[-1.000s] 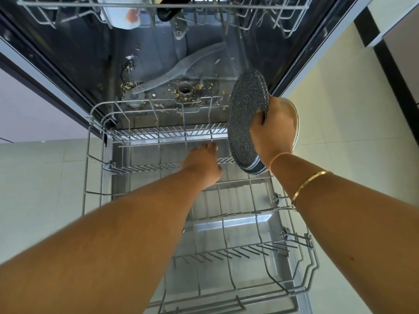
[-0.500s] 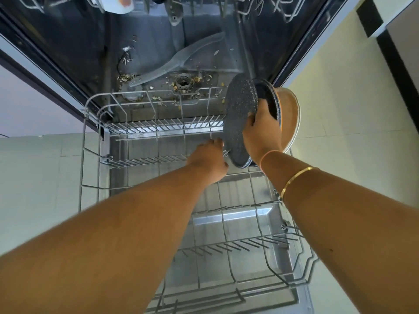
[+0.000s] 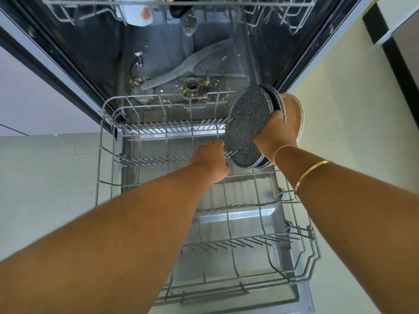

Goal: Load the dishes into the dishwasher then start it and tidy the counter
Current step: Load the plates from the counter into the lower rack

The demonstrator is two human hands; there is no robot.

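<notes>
Standing open, the dishwasher (image 3: 158, 53) is showing its lower rack (image 3: 172, 133) pulled right out, presumably so plates can drop straight in. The person's right hand (image 3: 275, 134) is curling its fingers round a stack of plates (image 3: 244, 123) (dark speckled ones, a tan one behind), holding it on edge just over the rack's far right corner, ready for slotting. The left hand (image 3: 209, 159) is reaching to the tines (image 3: 229, 154) beside the stack, fingers close together; whether they are pinching one I cannot tell.
</notes>
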